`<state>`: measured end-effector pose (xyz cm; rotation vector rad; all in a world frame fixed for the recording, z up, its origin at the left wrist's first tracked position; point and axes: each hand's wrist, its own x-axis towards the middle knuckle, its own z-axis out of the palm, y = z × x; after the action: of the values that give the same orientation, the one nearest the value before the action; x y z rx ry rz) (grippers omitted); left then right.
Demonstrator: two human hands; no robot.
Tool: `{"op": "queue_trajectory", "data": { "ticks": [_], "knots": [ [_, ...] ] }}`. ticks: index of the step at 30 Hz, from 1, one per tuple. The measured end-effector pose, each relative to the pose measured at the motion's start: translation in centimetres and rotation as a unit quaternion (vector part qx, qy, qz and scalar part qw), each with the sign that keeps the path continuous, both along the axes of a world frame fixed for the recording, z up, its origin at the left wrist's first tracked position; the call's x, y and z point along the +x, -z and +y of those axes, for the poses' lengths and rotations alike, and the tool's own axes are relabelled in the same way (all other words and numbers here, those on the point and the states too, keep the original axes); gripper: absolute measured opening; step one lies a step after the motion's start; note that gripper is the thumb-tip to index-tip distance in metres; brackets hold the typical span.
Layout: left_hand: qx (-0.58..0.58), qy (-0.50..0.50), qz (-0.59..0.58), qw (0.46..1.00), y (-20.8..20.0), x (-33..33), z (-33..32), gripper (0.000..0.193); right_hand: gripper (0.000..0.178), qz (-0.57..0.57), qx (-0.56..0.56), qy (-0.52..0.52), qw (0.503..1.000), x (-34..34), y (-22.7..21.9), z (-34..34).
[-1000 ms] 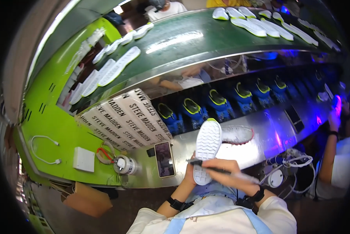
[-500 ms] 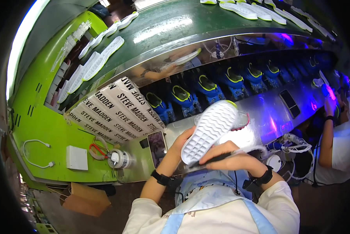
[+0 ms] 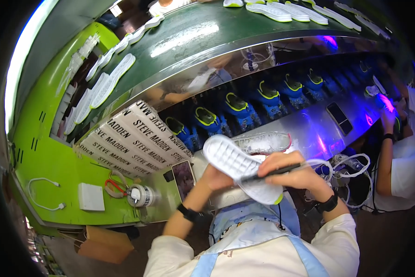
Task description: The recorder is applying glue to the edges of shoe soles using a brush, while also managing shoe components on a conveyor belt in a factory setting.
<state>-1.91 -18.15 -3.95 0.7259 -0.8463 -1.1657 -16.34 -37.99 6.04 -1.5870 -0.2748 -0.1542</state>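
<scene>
White shoe sole in left hand, right hand holding pen

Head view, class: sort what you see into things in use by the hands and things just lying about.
In use: white shoe sole, left hand, right hand, black pen-like tool.
Lying about: phone, red scissors, small tin, white shoe.

The left hand holds a white shoe sole tread-up over the near edge of the steel counter, its grip closed on the sole's near side. The right hand pinches a thin dark brush laid across the tread. Just beyond lies a white shoe upper. To the left, a phone and a small round tin sit on the counter.
</scene>
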Motion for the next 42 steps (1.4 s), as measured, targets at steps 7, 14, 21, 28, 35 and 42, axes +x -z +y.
{"op": "queue_trajectory", "data": {
  "ticks": [7,14,21,28,35,42],
  "knots": [
    [-0.159,-0.128,0.474,0.856,1.4,-6.1,-1.9,0.065,0.02,-0.019,-0.054,0.228,0.972,1.4,1.5,4.1],
    [-0.145,-0.207,0.433,0.865,0.2,-4.6,-2.4,0.062,0.021,-0.078,-0.115,0.071,0.988,0.7,2.5,5.9],
    [-0.138,-0.165,0.456,0.864,-1.5,-3.7,-2.3,0.063,0.021,0.136,-0.021,-0.132,0.982,-0.1,2.0,4.5],
    [-0.041,-0.095,0.381,0.919,-3.0,-2.3,-2.7,0.063,0.017,0.279,0.003,-0.134,0.951,0.3,0.7,2.4],
    [0.195,-0.059,0.413,0.888,-5.5,-1.1,-3.2,0.049,0.013,0.157,-0.107,-0.141,0.972,0.4,-0.9,1.6],
    [0.37,-0.038,0.246,0.895,-7.2,-0.3,-4.3,0.027,0.013,-0.007,-0.149,-0.164,0.975,0.0,0.4,0.1]
  ]
}}
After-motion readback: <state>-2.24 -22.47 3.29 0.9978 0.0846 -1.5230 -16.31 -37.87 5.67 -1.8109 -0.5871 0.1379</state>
